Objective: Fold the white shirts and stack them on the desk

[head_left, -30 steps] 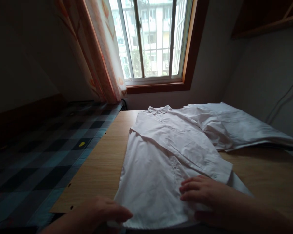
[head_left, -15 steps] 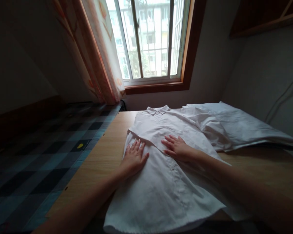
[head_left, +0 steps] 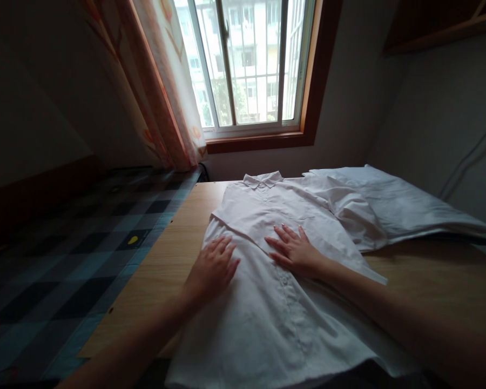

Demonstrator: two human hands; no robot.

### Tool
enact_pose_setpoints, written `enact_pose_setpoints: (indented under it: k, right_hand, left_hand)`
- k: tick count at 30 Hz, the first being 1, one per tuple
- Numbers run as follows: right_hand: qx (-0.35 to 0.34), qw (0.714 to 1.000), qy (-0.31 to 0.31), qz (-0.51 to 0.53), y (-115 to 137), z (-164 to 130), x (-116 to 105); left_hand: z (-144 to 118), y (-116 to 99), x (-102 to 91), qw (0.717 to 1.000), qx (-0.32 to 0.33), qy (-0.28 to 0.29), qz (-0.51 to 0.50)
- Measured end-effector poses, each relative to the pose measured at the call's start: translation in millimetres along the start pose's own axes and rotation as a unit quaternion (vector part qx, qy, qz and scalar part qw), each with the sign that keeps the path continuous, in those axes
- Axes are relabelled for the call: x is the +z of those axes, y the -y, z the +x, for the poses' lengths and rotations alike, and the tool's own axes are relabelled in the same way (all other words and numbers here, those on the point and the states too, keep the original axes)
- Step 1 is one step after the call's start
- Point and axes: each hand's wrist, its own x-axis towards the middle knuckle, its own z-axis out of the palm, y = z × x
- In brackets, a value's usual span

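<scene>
At the centre of the wooden board (head_left: 174, 254), a white shirt (head_left: 243, 335) lies front up, its collar (head_left: 263, 181) towards 12 o'clock. Across its front, 1 sleeve (head_left: 249, 228) slants from about 10 o'clock to 4 o'clock. The right hand (head_left: 295, 252) rests palm down on that sleeve, fingers spread, gripping nothing. The left hand (head_left: 211, 266), to its 9 o'clock, is loosely uncurled over the shirt's side; whether it presses cannot be told. The step looks like smoothing the cloth; the next move seems to call for light, even pressure without dragging the layers.
</scene>
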Motion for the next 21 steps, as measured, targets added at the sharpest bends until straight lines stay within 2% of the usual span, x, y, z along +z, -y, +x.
enact_pose_setpoints:
  k: [2, 4, 6, 8, 10, 13, 18, 21]
  right_hand:
    - [0.007, 1.0, -0.004, -0.004, 1.1, 0.4, 0.7]
    - [0.013, 1.0, -0.01, 0.001, 0.5, 0.7, 0.8]
    - [0.018, 1.0, -0.017, 0.015, -1.2, 0.9, 0.8]
    - [0.023, 0.999, -0.031, 0.035, -3.3, 1.0, 1.4]
    - [0.023, 0.997, -0.047, 0.052, -5.1, 1.1, 2.7]
    - [0.02, 0.996, -0.065, 0.063, -6.2, 0.7, 4.7]
    - [0.008, 0.995, -0.071, 0.064, -6.0, -0.6, 5.3]
    - [0.003, 0.995, -0.076, 0.061, -6.6, -0.5, 5.7]
  left_hand:
    - [20.0, -17.8, 2.1, 0.997, 0.06, -0.037, -0.034]
    - [37.7, -27.3, 10.5, 0.993, 0.097, -0.046, -0.054]
    - [47.7, -26.4, 20.4, 0.991, 0.111, -0.007, -0.068]
    - [47.2, -18.4, 26.0, 0.989, 0.114, 0.057, -0.078]
    - [36.9, -9.2, 23.3, 0.983, 0.125, 0.109, -0.085]
    - [11.1, -3.1, 5.7, 0.969, 0.173, 0.14, -0.11]
    - [-30.2, -11.0, -30.8, 0.928, 0.262, 0.203, -0.172]
    - [-50.0, -13.8, -44.9, 0.91, 0.292, 0.221, -0.196]
